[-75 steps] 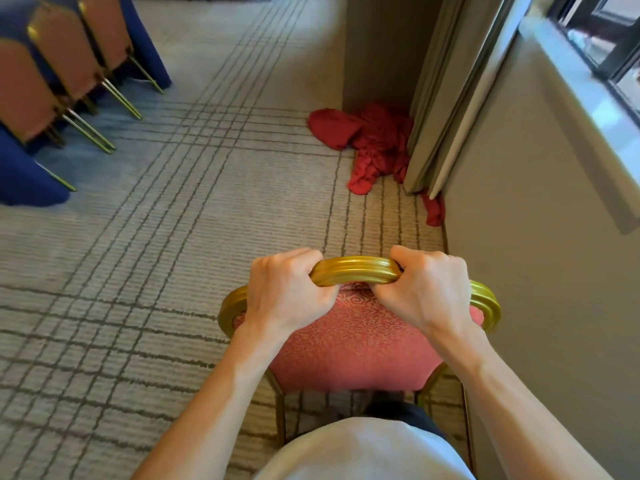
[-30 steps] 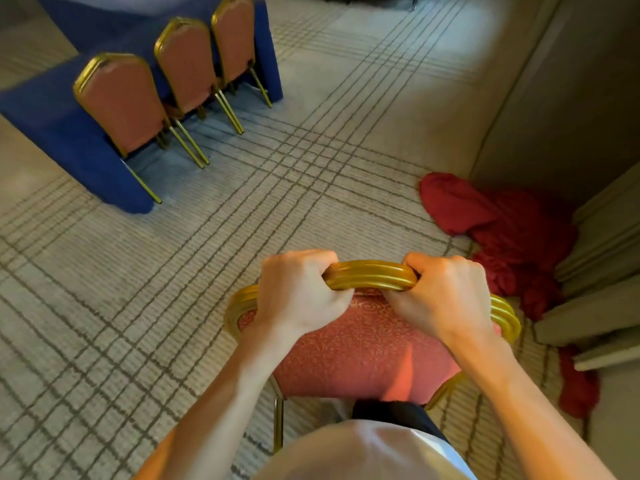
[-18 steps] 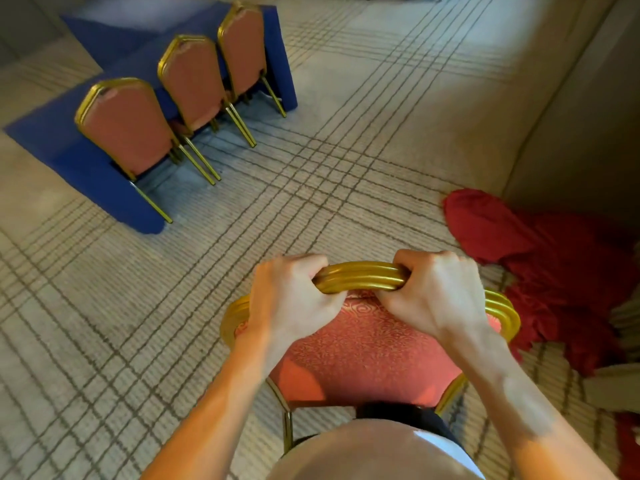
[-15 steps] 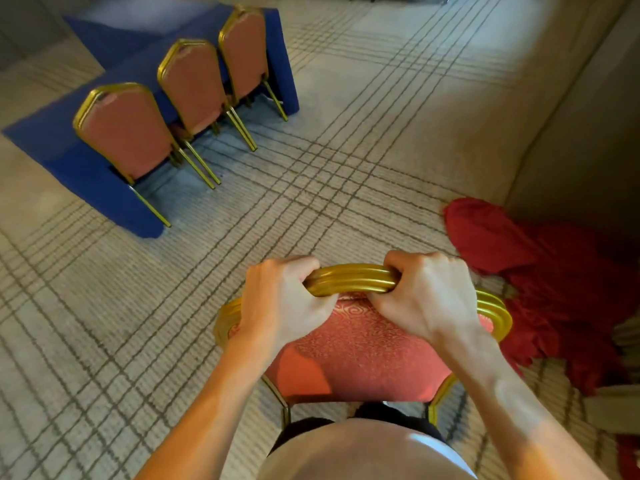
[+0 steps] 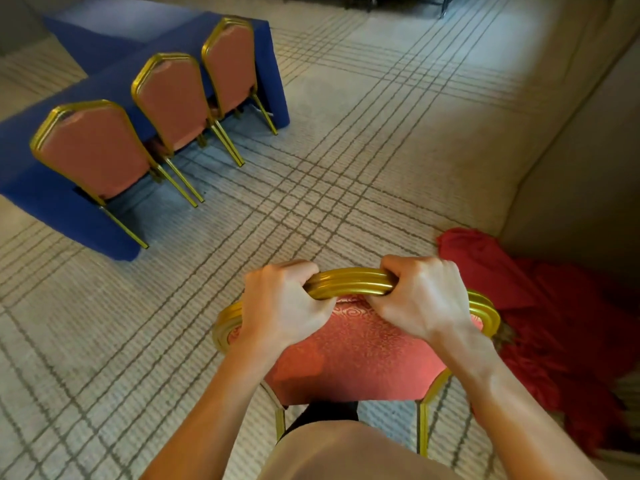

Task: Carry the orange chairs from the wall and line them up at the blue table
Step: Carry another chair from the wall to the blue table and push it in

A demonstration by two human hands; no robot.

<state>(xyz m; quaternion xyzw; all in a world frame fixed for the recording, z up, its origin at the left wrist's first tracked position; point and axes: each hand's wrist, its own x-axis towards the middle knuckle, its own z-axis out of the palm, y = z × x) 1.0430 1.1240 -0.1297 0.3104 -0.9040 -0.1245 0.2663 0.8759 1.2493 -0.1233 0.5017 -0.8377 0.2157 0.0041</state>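
Three orange chairs (image 5: 169,109) already stand in a row along the near side of the blue worktop (image 5: 45,199), backs toward me, seats tucked under the blue cloth. A fourth chair (image 5: 353,344) is right in front of my body. My left hand (image 5: 280,306) and right hand (image 5: 424,299) are both closed over the curved gold top rail of its back, fingers (image 5: 294,268) curled around the far edge, knuckles facing me. I cannot tell whether its legs are off the carpet (image 5: 346,150). A heap of red cloth (image 5: 554,306) lies on the floor just to my right, by the wall. The worktop is well apart from me, ahead and left. I judge the task partly done: this chair has yet to join the row, and whether more chairs wait at the wall is out of view.
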